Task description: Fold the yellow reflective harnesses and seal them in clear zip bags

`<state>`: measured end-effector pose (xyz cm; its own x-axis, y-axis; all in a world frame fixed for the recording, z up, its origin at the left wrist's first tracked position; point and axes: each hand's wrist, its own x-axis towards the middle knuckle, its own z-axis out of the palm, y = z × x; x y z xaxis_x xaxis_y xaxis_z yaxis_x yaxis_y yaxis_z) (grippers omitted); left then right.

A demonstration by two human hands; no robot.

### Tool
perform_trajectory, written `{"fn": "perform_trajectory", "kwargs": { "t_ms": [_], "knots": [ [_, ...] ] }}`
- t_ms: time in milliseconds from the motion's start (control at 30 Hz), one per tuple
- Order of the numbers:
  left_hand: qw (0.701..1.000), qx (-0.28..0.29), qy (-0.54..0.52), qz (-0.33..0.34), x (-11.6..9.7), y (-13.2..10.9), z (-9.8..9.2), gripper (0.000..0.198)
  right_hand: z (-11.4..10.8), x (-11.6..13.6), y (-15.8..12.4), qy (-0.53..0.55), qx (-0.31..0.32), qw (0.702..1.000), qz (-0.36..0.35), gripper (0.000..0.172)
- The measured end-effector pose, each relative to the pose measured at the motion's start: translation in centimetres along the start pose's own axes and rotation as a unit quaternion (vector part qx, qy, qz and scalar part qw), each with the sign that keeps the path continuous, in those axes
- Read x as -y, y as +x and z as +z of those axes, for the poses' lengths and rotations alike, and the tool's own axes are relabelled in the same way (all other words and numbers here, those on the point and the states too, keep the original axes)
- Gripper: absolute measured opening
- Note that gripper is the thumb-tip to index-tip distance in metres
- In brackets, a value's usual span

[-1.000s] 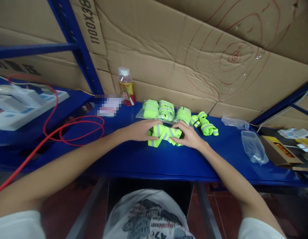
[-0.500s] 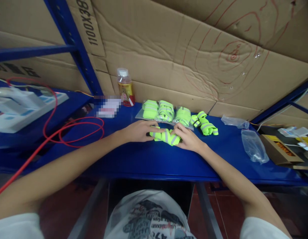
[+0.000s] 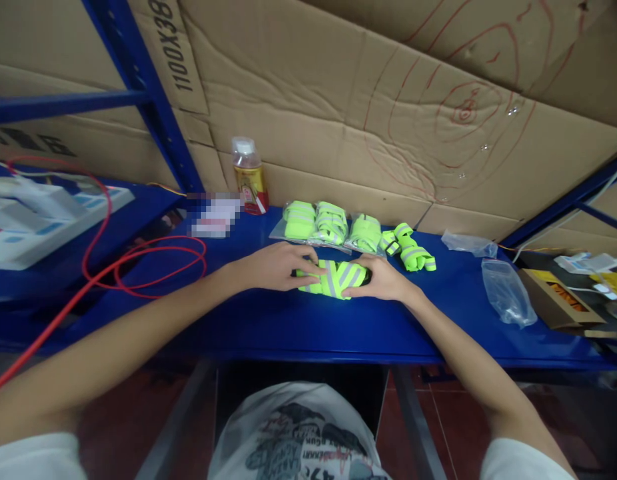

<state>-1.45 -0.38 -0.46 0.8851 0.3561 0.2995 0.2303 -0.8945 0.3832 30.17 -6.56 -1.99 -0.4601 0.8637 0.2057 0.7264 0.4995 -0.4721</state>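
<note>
Between my two hands is a folded bundle of reflective strap (image 3: 333,279), neon yellow-green with silver-grey stripes. My left hand (image 3: 277,268) grips its left end, thumb and fingers closed around it. My right hand (image 3: 382,279) is closed on the right end, the thumb across the near side. Just beyond lie three clear bags with similar yellow-green straps: a left bag (image 3: 299,221), a middle bag (image 3: 331,224) and a right bag (image 3: 365,233). To their right rests a loose strap bundle (image 3: 414,256) with a black buckle.
A bottle (image 3: 250,180) stands against the cardboard wall (image 3: 298,80). Clear plastic bags (image 3: 507,293) lie at the right, beside an open cardboard box (image 3: 558,307). Red cable (image 3: 138,291) loops over the blue table (image 3: 288,333) at left, near a white power strip (image 3: 63,223).
The strap bundle now lies flatter and straighter between my hands. My right hand has shifted slightly right, its thumb now on the near side of the bundle.
</note>
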Motion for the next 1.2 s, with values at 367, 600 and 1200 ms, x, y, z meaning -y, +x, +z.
{"fn": "perform_trajectory", "kwargs": {
  "t_ms": [367, 600, 1200],
  "knots": [
    [0.947, -0.057, -0.242, -0.203, 1.8, 0.8, 2.3, 0.071, 0.2, 0.3, -0.1, 0.018, 0.027, 0.998, -0.055, 0.064],
    [0.969, -0.159, -0.140, -0.127, 1.7, 0.6, 2.1, 0.081, 0.7, -0.4, 0.0, 0.019, 0.013, 0.996, -0.087, 0.062],
    [0.972, -0.084, -0.160, -0.147, 0.7, 1.1, 3.1, 0.074, 2.4, 1.0, -0.1, -0.031, -0.076, 0.996, -0.031, 0.082]
  ]
}}
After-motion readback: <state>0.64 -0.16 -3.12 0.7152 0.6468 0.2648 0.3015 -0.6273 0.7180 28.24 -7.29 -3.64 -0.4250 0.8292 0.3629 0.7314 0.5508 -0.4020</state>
